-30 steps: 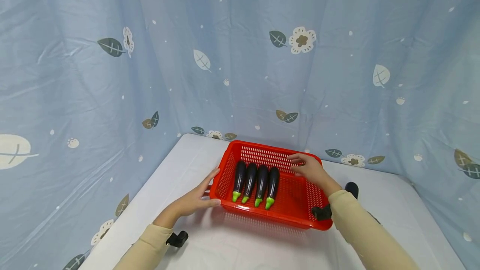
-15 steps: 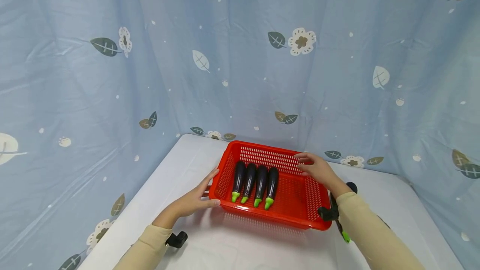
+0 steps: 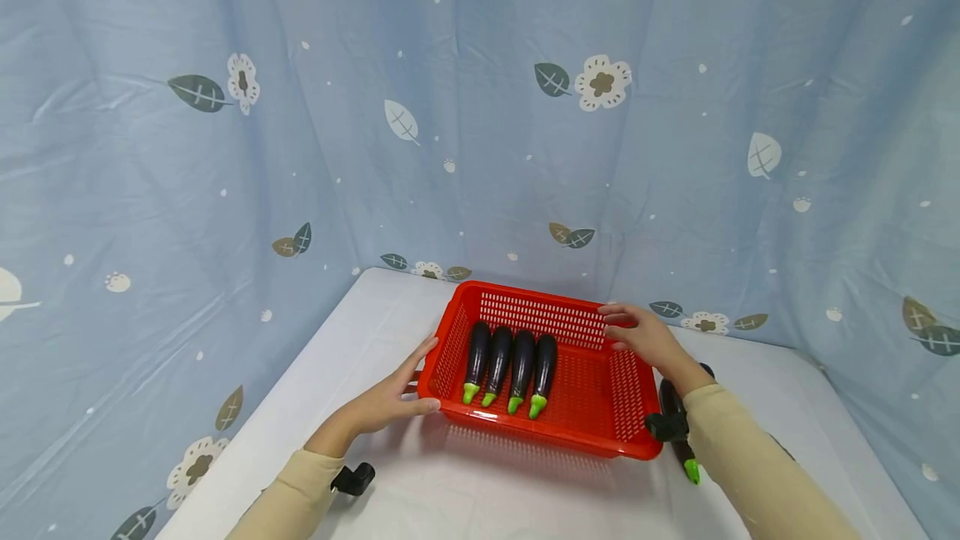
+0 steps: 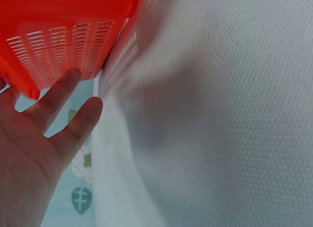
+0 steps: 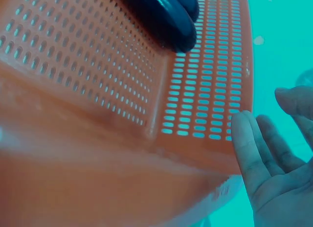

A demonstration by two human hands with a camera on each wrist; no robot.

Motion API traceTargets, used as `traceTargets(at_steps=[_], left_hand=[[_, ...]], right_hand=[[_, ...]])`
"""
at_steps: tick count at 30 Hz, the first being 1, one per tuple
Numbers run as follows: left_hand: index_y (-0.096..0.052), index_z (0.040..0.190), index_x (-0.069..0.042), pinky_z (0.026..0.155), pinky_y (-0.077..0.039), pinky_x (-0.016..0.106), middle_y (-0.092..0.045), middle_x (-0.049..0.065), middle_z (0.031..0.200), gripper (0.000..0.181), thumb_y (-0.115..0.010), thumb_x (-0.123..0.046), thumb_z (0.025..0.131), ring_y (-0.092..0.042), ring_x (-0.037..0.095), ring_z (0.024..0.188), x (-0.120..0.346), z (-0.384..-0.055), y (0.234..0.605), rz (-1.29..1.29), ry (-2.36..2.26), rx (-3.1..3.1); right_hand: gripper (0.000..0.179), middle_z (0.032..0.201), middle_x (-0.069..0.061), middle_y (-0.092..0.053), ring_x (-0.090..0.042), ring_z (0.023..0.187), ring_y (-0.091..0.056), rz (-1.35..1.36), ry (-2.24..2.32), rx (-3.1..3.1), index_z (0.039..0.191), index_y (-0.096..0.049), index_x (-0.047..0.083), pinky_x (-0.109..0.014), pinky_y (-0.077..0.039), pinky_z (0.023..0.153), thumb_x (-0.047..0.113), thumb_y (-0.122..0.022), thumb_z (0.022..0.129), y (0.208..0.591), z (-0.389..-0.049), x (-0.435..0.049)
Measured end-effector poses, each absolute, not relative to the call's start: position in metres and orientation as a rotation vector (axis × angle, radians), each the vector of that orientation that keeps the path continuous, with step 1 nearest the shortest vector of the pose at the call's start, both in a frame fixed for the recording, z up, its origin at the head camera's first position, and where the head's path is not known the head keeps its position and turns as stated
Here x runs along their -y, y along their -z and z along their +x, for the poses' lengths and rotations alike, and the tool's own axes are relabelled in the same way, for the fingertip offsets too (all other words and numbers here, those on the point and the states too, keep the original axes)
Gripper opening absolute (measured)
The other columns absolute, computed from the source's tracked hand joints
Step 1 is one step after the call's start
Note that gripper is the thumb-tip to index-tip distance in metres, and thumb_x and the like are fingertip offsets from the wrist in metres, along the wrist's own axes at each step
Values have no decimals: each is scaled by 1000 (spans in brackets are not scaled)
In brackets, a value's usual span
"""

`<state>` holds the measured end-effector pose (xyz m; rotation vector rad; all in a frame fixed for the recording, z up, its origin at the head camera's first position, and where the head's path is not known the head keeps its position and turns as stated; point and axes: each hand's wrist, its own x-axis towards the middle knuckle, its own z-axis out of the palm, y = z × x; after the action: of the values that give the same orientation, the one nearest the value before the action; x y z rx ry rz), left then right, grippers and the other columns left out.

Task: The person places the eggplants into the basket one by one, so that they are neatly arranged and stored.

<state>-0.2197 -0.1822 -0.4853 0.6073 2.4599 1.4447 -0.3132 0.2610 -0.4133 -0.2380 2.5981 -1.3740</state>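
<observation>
A red plastic basket (image 3: 592, 390) with slotted walls sits on the white table. Several dark eggplants (image 3: 501, 361) with green stem ends lie side by side in its left half. My left hand (image 3: 378, 402) is spread at the basket's left end, with thumb and fingertips right at the rim; the left wrist view shows its fingers (image 4: 80, 122) extended beside the red wall (image 4: 63, 41). Over the far right corner hovers my right hand (image 3: 648, 340), fingers loosely bent and holding nothing. In the right wrist view its fingers (image 5: 247, 139) overlap the basket's corner.
Just right of the basket lies another eggplant (image 3: 681, 448), partly covered by the right wrist. A dark rounded end (image 3: 707, 370) shows behind the right sleeve (image 3: 750, 457). Blue printed curtain (image 3: 495, 148) hangs behind and left of the table (image 3: 405, 490).
My right hand has drifted right, from above the basket's inside to its far right corner. The eggplant beside the basket has come into view. My left hand and the basket stay nearly put.
</observation>
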Motion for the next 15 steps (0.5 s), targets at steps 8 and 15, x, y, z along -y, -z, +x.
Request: traceTargets(at_steps=[8, 15], left_hand=[[-6, 165, -29, 108, -44, 51, -6, 4, 171, 99, -73, -36, 92, -47, 35, 136, 181, -218, 485, 594, -1432, -2469], [-7, 165, -29, 107, -45, 52, -6, 5, 171, 99, -73, -37, 92, -47, 36, 136, 181, -218, 486, 591, -1434, -2469]], right_hand=[[43, 141, -31, -52, -44, 121, -59, -253, 1424, -2583, 145, -50, -1, -48, -56, 93, 12, -57, 104, 409, -311, -275], [44, 141, -33, -51, -45, 118, -61, -247, 1427, -2609, 144, -50, -3, -48, -57, 91, 12, -57, 104, 407, -310, -284]])
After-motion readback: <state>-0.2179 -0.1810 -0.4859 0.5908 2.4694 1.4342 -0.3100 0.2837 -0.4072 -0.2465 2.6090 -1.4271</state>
